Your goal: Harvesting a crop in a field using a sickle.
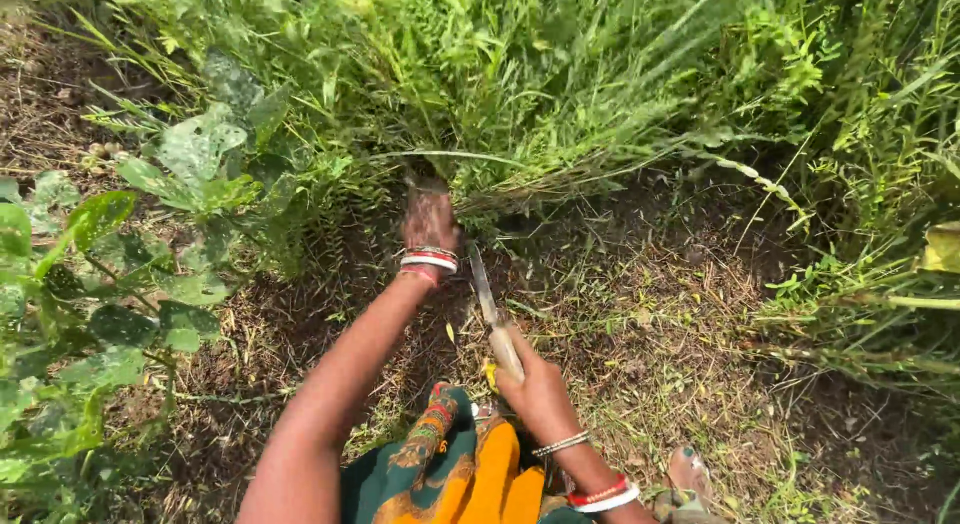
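1. Nearest the camera, draped over the knees at the bottom edge: green and orange patterned cloth [470, 474], with a sandalled foot [690, 476] just to the right on bare soil.
2. Just above the cloth, the right hand [535, 384], closed tight around the pale wooden handle of a sickle [490, 309]; bangles in silver, red and white on that wrist.
3. Sickle blade angled up and to the left from the fist, its tip near the left wrist, low over the ground strewn with dry cut stalks [640, 314].
4. Farther out, the left hand [428, 219], at the end of an outstretched arm, clenched around the base of a grass clump [520, 104]; fingers partly buried in the stems, red and white bangles at the wrist.
5. To the left, a broad-leaved plant [110, 274] with holed, spotted leaves.
6. Beyond and to the right, thick green grass and weeds filling the far edge.
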